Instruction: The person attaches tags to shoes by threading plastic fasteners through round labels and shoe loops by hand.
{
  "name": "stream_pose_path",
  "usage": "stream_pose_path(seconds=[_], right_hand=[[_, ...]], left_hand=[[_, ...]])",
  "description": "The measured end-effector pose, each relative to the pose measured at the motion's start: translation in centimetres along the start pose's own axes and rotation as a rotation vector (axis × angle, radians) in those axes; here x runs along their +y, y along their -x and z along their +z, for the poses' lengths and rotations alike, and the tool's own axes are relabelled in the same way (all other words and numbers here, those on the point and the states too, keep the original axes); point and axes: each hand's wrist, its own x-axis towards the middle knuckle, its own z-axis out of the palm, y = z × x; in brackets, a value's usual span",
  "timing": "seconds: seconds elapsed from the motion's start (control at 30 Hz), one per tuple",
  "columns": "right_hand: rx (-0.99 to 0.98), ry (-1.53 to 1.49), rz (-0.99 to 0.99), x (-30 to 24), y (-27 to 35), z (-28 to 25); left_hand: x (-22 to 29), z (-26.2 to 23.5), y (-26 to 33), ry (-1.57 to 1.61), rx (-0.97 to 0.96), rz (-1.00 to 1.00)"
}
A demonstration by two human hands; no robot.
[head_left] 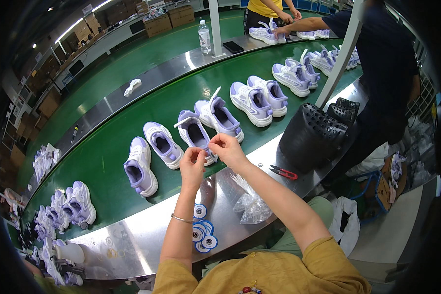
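While the green belt (pixel 108 166) carried white-and-lilac shoes in pairs, both hands met above its near edge. The left hand (pixel 193 164) and right hand (pixel 229 149) were pinched shut, fingertips almost touching, on something too small to tell, just over one shoe (pixel 196 134). On the steel ledge (pixel 132 240) below lay round blue-and-white tags (pixel 203 235) in a loose pile, clear plastic bags (pixel 252 206) and red snips (pixel 283 172). A black perforated basket (pixel 311 134) lay on its side; its contents could not be seen.
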Motion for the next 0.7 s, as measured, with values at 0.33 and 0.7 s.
stream_pose_path(seconds=[0.33, 0.7], right_hand=[[-0.085, 0.090, -0.040, 0.8, -0.6, 0.9], [-0.267, 0.342, -0.103, -0.3, 0.1, 7.2]], left_hand=[[-0.1, -1.7, 0.0, -0.051, -0.043, -0.010], [-0.2, -10.1, 0.3, -0.315, -0.111, 0.232]])
